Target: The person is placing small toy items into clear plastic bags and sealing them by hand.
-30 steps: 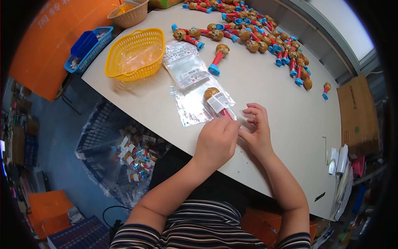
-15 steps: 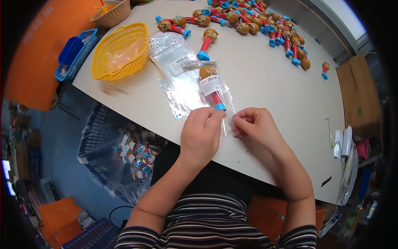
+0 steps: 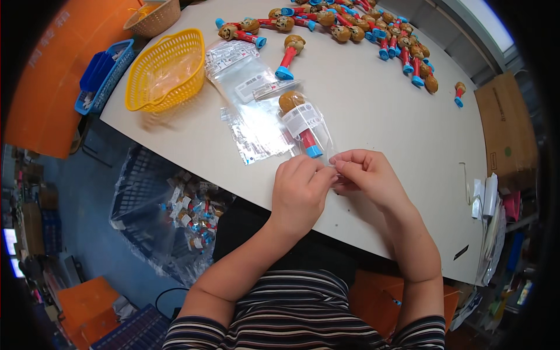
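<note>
A clear plastic bag [image 3: 324,129] lies on the table before me. Inside it is a toy-like candy dispenser [image 3: 307,137] with a brown head, red stem and blue foot; a white label covers its middle. My left hand [image 3: 298,192] and my right hand [image 3: 370,177] meet at the bag's near end. Both have fingers closed in a pinch on the plastic, the fingertips almost touching. Flat silvery clear bags [image 3: 256,125] are stacked just left of the filled one. Beyond it lies a loose dispenser [image 3: 288,58] of the same kind.
A heap of dispensers [image 3: 402,44] spreads over the table's far side. At the left stand a yellow basket [image 3: 137,87], a blue basket [image 3: 111,73] and a tan basket [image 3: 154,22]. Below the table edge, a lined blue crate [image 3: 137,192] holds bagged dispensers. A cardboard box [image 3: 504,134] is at right.
My left hand has moved right along the bag's near end toward my right hand, and the gap between them has closed. The filled bag has shifted and tilted slightly.
</note>
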